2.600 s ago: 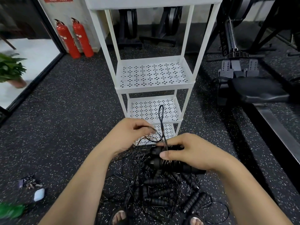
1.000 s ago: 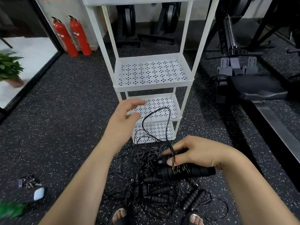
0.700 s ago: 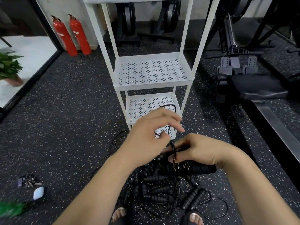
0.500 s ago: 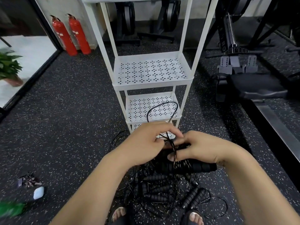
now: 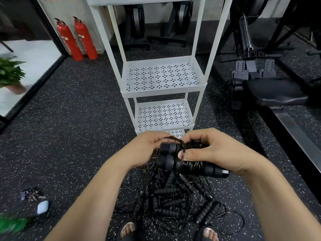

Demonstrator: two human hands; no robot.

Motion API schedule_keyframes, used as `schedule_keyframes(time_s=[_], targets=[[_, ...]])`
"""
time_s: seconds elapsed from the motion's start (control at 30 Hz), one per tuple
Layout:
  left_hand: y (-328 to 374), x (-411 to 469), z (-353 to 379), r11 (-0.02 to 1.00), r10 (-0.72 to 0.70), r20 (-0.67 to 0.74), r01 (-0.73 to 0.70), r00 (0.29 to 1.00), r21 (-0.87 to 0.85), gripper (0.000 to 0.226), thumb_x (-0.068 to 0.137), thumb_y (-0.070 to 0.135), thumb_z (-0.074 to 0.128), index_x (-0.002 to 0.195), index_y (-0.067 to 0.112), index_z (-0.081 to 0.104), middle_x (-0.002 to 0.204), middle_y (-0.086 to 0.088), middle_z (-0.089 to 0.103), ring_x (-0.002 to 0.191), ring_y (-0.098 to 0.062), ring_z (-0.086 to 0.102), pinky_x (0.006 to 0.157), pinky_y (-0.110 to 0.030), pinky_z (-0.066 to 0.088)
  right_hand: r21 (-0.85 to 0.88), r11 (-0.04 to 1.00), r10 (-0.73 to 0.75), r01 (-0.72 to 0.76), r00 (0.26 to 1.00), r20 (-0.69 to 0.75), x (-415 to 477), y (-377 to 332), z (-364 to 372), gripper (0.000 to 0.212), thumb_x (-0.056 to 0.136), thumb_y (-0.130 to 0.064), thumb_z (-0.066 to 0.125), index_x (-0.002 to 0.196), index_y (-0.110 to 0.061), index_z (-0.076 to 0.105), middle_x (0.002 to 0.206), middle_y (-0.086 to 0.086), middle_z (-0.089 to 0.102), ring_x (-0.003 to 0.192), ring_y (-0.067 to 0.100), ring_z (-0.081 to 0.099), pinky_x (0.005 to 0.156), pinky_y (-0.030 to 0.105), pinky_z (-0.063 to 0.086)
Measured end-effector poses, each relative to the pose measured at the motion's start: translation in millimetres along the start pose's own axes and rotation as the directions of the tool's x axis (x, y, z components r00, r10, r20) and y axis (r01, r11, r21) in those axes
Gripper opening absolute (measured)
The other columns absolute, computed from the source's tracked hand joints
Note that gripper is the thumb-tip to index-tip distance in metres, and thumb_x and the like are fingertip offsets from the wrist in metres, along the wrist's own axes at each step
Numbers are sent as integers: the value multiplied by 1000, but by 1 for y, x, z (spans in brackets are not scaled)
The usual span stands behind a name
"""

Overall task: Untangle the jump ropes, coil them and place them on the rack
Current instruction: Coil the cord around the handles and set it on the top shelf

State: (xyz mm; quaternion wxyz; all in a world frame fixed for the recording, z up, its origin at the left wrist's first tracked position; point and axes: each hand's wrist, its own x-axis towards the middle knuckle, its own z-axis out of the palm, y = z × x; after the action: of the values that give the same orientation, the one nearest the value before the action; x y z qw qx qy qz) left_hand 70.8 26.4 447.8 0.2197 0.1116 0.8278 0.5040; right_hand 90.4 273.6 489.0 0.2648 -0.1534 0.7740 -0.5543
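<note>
Jump rope (image 5: 167,162) in right hand (image 5: 215,153) (cord-wrapped)

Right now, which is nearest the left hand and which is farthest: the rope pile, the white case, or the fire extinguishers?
From the left hand:
1. Rope pile, on the floor just below it.
2. White case, on the floor to the left.
3. Fire extinguishers, far off by the wall.

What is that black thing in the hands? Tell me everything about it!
A jump rope: two black handles lying side by side, with thin dark cord wound round them. The right hand grips them, thumb pressing the cord; the left hand holds a cord loop at their ends. Below it lies the tangled pile.
</note>
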Motion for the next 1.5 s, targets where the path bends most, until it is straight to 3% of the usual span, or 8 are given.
schedule_keyframes(time_s=[0.3, 0.4, 0.67, 0.87, 1.03, 1.17, 1.33, 1.5], targets=[[-13, 12, 12, 960, -193, -42, 197, 980, 197, 12, 103, 21, 66, 105, 31, 73, 100, 6, 77, 102, -17, 70, 103, -46, 55, 53, 999, -7, 14, 992, -126, -8, -8, -1, 98, 57, -23, 109, 135, -50, 57, 124, -3, 76, 110, 15, 76, 100, 36, 61], [2, 12, 26, 954, -208, -9, 205, 978, 218, 16, 106, 29, 64, 90, 26, 67, 85, 4, 68, 83, -16, 61, 81, -32, 51, 41, 999, -18, 25, 986, -164, -8, -6, -2, 115, 58, -17, 105, 148, -59, 47, 128, -5, 73, 115, 3, 73, 96, 23, 58], [33, 1, 37, 926, -107, -93, 134, 990, 352, 33, 112, 53, 41, 99, 35, 66, 73, 13, 61, 63, -7, 55, 59, -30, 42, -28, 998, -59, 52, 876, -479, 8, 4, 3, 67, 65, -21, 104, 121, -38, 71, 102, -6, 81, 94, 22, 79, 94, 47, 63], [23, 3, 28, 979, -64, -250, 13, 966, -202, 20, 97, 48, 73, 100, 28, 75, 74, 17, 72, 67, 0, 64, 75, -26, 47, -24, 998, -58, 53, 822, -567, 9, 6, -3, 64, 67, -25, 101, 119, -43, 68, 97, -9, 80, 88, 20, 77, 85, 43, 64], [14, 6, 21, 567, -217, -210, -52, 953, -822, 23, 87, 27, 83, 91, 17, 64, 67, 8, 43, 56, -8, 38, 57, -22, 41, 7, 999, -40, 53, 826, -562, 9, 8, -6, 65, 70, -23, 101, 122, -44, 67, 99, -10, 78, 89, 24, 77, 83, 46, 63], [9, 7, 15, 168, -239, -166, -128, 957, -978, 23, 102, 34, 70, 85, 19, 63, 62, 9, 31, 56, -9, 42, 69, -24, 48, 53, 996, -35, 77, 838, -545, 12, 14, -7, 65, 70, -24, 101, 121, -43, 67, 102, -6, 80, 83, 19, 76, 80, 44, 62], [13, 7, 27, 543, -167, -255, -127, 952, -830, 30, 110, 38, 56, 93, 15, 66, 55, 6, 23, 50, -14, 26, 66, -30, 49, 275, 939, 10, 209, 780, -626, 20, 19, -4, 61, 69, -15, 99, 119, -36, 71, 98, 4, 81, 78, 22, 71, 71, 40, 58], [20, 0, 37, 971, -68, -202, 17, 977, -240, 42, 111, 48, 48, 93, 18, 71, 50, -1, 51, 54, -16, 58, 104, -45, 54, 557, 739, 80, 379, 771, -632, 21, 21, -11, 51, 76, -6, 86, 124, 0, 69, 94, 18, 73, 75, 27, 65, 57, 29, 51]])
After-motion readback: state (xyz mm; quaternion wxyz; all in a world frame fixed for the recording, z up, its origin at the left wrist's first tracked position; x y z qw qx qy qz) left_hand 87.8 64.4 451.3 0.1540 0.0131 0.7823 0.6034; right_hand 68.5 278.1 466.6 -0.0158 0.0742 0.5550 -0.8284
